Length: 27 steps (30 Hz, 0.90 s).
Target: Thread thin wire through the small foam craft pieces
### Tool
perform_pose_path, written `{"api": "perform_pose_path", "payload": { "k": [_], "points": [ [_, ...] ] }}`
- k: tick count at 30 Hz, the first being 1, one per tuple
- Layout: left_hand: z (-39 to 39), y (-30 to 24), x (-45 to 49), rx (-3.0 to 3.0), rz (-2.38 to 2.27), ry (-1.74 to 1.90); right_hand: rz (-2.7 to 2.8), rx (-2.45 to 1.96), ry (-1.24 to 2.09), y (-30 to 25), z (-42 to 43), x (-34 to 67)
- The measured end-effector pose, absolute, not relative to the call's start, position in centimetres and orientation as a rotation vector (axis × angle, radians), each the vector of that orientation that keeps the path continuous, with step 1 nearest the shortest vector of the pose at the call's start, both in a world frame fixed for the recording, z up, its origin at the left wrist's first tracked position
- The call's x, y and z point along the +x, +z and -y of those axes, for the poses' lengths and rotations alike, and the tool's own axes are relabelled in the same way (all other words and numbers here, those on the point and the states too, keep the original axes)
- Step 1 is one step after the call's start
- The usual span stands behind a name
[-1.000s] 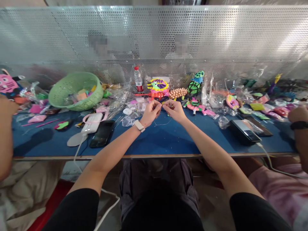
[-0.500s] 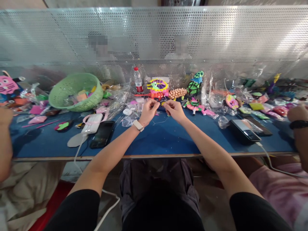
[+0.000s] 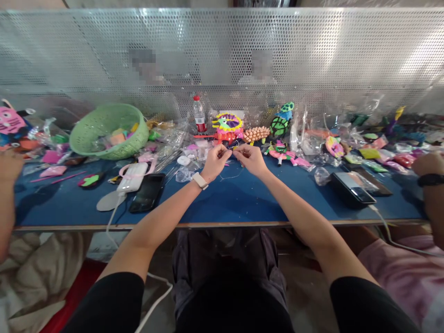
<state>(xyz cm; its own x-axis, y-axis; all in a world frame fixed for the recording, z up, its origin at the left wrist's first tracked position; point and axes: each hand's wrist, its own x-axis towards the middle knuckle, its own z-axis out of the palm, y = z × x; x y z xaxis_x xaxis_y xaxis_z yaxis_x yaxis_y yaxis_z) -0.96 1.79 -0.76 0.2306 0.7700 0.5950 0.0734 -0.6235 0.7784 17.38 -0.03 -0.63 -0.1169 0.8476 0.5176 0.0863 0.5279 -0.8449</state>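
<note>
My left hand (image 3: pixel 216 163), with a pale band (image 3: pixel 200 181) on its wrist, is pinched closed above the blue table. Close beside it, fingertips nearly touching, my right hand (image 3: pixel 250 158) is pinched too. What lies between the fingers is too small to make out; a bit of yellow shows by the right fingertips. Just behind the hands stands a colourful clay figure (image 3: pixel 227 124) with a yellow-edged purple disc. A brown spiky clay figure (image 3: pixel 255 134) sits right of it. Below the hands a thin clear strand (image 3: pixel 231 176) lies on the table.
Left are a green basket (image 3: pixel 109 150) of clay pieces, a white power bank (image 3: pixel 132 177) and a black phone (image 3: pixel 147 193). A red-capped bottle (image 3: pixel 199 114) stands behind. At right lie a black device (image 3: pixel 352 189) and clay packets. Co-workers' hands (image 3: pixel 429 167) show at both edges.
My hands stay almost in place, with the fingertips shifting slightly and less of the yellow bit showing. A co-worker's hand at the left edge has moved a little to the right.
</note>
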Motion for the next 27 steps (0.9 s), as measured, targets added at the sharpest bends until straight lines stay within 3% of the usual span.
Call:
{"api": "perform_pose_path", "payload": {
  "k": [7, 27],
  "points": [
    [-2.5, -1.1, -1.3, 1.732, -0.744, 1.41, 1.464, -0.809, 0.915, -0.6, -0.4, 17.8],
    [-2.5, -0.7, -1.3, 1.422, -0.748, 1.37, 1.597, -0.846, 0.815, -1.3, -1.3, 19.0]
  ]
}}
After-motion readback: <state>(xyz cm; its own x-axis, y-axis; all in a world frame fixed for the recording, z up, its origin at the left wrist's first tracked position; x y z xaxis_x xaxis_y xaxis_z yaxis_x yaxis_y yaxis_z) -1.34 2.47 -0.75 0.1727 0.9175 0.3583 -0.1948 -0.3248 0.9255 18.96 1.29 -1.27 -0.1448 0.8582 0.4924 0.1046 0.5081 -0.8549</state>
